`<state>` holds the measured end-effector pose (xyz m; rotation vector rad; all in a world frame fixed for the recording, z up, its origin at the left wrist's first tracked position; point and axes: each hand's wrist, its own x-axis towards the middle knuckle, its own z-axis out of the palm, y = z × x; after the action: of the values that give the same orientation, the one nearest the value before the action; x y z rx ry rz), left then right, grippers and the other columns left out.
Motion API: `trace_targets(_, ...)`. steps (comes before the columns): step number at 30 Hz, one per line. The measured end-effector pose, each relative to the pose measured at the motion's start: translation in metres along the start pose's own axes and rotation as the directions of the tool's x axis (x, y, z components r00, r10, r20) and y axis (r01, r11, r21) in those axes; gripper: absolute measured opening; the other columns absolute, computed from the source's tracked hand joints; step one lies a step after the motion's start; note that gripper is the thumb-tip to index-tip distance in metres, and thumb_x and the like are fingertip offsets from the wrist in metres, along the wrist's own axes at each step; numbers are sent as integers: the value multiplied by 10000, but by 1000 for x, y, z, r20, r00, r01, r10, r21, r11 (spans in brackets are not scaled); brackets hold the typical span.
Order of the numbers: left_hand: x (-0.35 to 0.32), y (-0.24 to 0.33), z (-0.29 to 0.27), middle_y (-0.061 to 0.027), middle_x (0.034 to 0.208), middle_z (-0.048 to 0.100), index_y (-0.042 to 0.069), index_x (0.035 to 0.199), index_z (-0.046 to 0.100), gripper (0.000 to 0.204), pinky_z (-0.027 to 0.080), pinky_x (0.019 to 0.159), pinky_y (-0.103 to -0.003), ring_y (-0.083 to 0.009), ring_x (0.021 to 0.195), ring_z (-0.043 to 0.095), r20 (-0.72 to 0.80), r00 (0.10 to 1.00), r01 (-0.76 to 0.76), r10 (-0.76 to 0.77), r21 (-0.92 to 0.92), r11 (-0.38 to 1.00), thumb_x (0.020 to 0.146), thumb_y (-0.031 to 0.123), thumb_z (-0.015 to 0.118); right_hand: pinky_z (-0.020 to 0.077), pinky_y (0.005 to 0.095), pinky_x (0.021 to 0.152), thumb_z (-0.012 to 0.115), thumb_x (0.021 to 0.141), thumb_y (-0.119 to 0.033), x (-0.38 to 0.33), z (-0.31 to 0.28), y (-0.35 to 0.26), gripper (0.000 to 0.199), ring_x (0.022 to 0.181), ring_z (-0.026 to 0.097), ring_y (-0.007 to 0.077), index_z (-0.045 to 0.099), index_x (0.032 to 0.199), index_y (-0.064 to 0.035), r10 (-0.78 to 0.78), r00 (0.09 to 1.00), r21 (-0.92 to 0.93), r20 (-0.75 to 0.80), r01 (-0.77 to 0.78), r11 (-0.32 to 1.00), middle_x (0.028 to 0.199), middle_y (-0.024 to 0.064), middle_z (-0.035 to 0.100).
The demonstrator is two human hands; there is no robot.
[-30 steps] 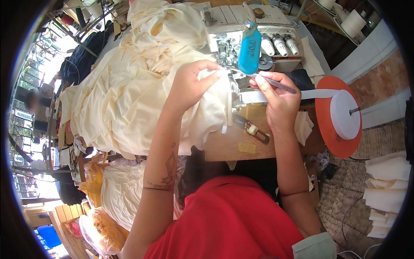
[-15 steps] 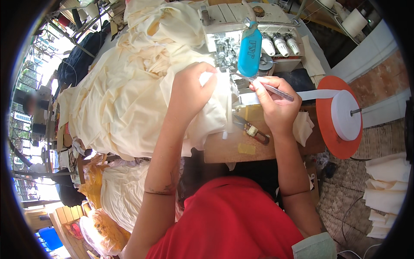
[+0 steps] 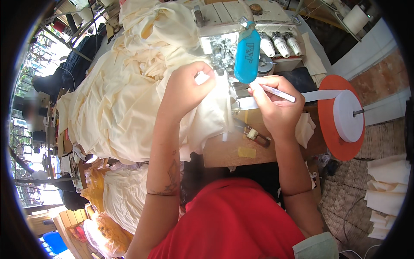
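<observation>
One printed item in view: a bright blue, rounded plastic bottle (image 3: 247,52) hangs upright at the front of the sewing machine, white lettering running down its side, just above the right hand. A small plain yellow paper tag (image 3: 246,152) lies flat on the wooden table edge below. No screens, no signs.

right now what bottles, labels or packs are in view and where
Blue bottle: hangs upright on the sewing machine front, above the right hand; rounded, turquoise, dark lettering.
Small bottle: lies on the wooden table below the right hand; brown, pale label.
Yellow tag: flat on the table edge; small rectangle.
</observation>
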<state>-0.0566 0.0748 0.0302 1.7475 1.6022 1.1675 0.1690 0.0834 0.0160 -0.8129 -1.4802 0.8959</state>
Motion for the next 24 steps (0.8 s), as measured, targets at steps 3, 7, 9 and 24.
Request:
trace_targets(3,2,-4,5,-77,746,666,30,903,699,194,456,617,-288,-144,599,549,-69,998,-10,10,-1,1000,798,193,691,555,257,682,712,843,43,1,9,2,82,789,709,122,690,921,29,-10,999,5,-45,11,1000,848,79,723)
trace_targets(7,5,0,6,-85,738,666,36,905,706,192,458,614,-299,-150,598,558,-95,994,66,-61,59,996,799,195,690,552,272,655,734,830,20,-2,19,11,95,803,720,131,695,917,15,-36,992,24,-118,39,999,848,85,727)
trace_targets(9,7,3,6,-92,739,671,37,904,711,189,465,620,-310,-163,606,575,-89,991,107,-101,75,991,796,190,688,551,268,652,734,829,22,-3,21,15,98,806,722,132,695,918,15,-62,990,-22,-126,59,998,843,85,727)
trace_targets(24,9,5,6,-124,729,665,45,914,722,209,481,641,-335,-211,637,612,-81,987,151,-142,117,982,788,209,692,539,238,665,735,830,21,0,14,-13,98,735,669,76,667,899,9,-97,995,-188,-34,89,978,802,46,710)
